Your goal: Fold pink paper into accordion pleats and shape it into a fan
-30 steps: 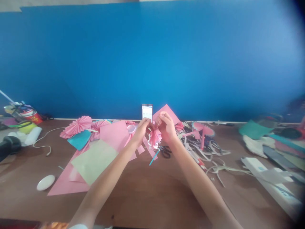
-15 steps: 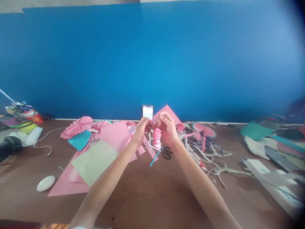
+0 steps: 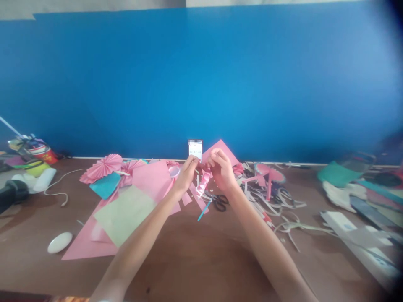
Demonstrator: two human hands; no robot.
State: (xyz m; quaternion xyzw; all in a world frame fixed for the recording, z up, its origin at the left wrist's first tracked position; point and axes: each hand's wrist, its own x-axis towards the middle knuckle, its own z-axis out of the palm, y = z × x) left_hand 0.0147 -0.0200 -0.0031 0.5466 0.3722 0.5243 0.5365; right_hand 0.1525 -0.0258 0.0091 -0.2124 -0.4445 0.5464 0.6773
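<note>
A small pleated pink paper piece (image 3: 204, 183) hangs between my two hands, its lower end tilted to the left. My left hand (image 3: 188, 171) is closed, its fingertips pinching at the top left of the piece. On the other side my right hand (image 3: 221, 167) is closed too, fingers bent at the piece's upper end. What lies exactly between the fingertips is too small to tell. Below the hands lie black-handled scissors (image 3: 219, 203) and a thin blue strip (image 3: 204, 211). A lit phone (image 3: 195, 149) stands upright just behind my left hand.
Pink sheets (image 3: 151, 178), a pale green sheet (image 3: 126, 214) and pleated pink fans (image 3: 105, 167) lie left. White strips (image 3: 291, 224) and pink paper shapes (image 3: 270, 173) lie right, near a power strip (image 3: 355, 239). A white mouse (image 3: 59, 243) sits front left. A blue partition (image 3: 201, 84) stands behind.
The lower end of the pleated pink piece has swung to the left, and it now hangs slanted. My hands have barely moved.
</note>
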